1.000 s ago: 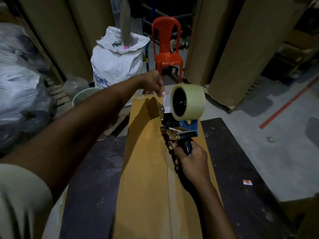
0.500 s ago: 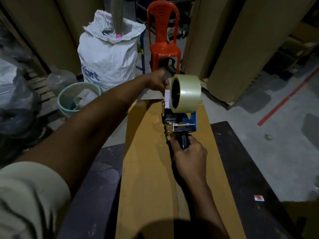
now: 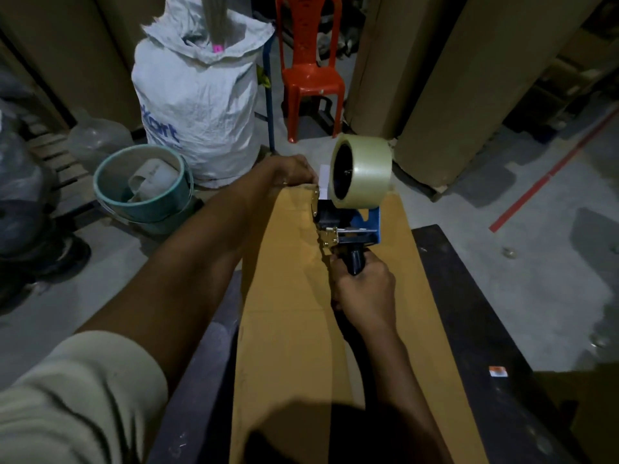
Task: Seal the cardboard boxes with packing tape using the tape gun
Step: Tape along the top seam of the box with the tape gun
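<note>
Tape gun (image 3: 348, 226) lies along the cardboard box (image 3: 291, 329), roll (image 3: 365, 172) pointing away.

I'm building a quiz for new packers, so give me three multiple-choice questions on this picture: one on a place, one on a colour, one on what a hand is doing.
1. Where is the bucket? A) down to the left of the box B) on top of the box C) right of the box
2. What colour is the chair? A) green B) red C) white
3. The right hand is: A) lying flat and open B) hanging idle C) gripping the tape gun handle
Answers: A, it stands low, left of the box; B, its seat and back are red; C, fingers curl round the black handle.
</note>
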